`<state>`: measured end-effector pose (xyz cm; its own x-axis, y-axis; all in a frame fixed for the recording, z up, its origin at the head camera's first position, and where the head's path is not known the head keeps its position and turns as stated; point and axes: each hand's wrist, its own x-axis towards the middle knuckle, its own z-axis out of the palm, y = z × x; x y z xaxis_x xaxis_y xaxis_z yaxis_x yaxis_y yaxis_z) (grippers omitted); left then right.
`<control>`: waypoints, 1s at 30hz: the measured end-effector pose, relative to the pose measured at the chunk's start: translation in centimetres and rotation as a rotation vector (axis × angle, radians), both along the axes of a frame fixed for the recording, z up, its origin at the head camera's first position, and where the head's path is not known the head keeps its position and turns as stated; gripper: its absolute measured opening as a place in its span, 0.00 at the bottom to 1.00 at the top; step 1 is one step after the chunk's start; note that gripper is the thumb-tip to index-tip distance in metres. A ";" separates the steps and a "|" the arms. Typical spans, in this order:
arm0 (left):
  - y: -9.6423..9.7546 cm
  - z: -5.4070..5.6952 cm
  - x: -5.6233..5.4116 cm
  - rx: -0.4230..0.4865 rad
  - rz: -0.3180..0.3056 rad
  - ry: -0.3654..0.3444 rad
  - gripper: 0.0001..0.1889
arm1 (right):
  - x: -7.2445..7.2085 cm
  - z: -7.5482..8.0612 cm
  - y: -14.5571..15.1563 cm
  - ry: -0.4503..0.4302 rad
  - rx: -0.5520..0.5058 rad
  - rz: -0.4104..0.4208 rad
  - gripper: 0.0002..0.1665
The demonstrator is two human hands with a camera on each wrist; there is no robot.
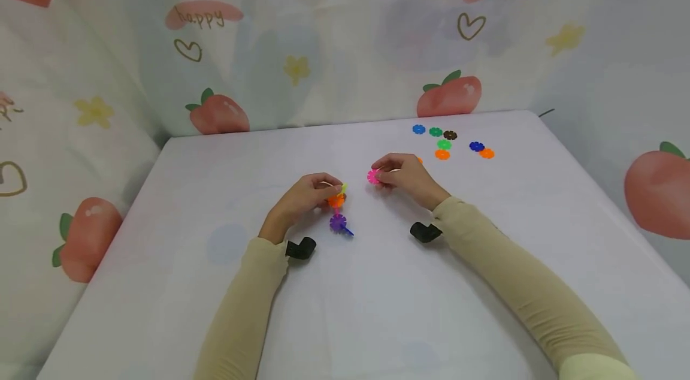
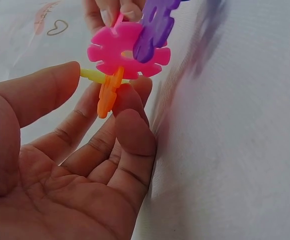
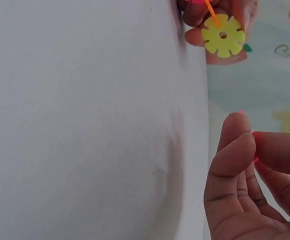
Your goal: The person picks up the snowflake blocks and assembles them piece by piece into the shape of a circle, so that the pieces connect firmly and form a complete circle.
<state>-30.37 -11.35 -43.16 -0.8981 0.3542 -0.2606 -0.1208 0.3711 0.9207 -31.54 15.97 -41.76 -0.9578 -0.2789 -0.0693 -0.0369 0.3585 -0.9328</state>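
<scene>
Chain: I saw slotted discs joined together, yellow, orange, pink, purple and blue, above the tabletop.
Left hand: pinched the chain's yellow end between thumb and fingers.
Right hand: gripped a pink disc by thumb and fingertips, right of the chain, apart from it.
Risk: I judged a crooked push could pop a joint, or twist the chain from that fingertip hold.
Loose discs: lay beyond and right of the chain; the right hand partly hid an orange piece.
Obstacles: black cuff fittings flanked the chain's near end and might have snagged it.
</scene>
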 end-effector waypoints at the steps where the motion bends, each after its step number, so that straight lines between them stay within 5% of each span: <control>1: 0.1 0.1 0.0 0.000 -0.004 0.002 0.16 | 0.1 0.1 -0.2 -0.003 -0.005 0.004 0.17; 14: 0.4 0.7 0.0 0.018 -0.013 -0.005 0.15 | 0.3 0.6 -2.7 0.019 -0.031 0.050 0.16; 30: 0.4 0.2 0.1 0.006 0.034 0.011 0.07 | 0.1 -0.3 -5.0 0.029 0.011 0.091 0.15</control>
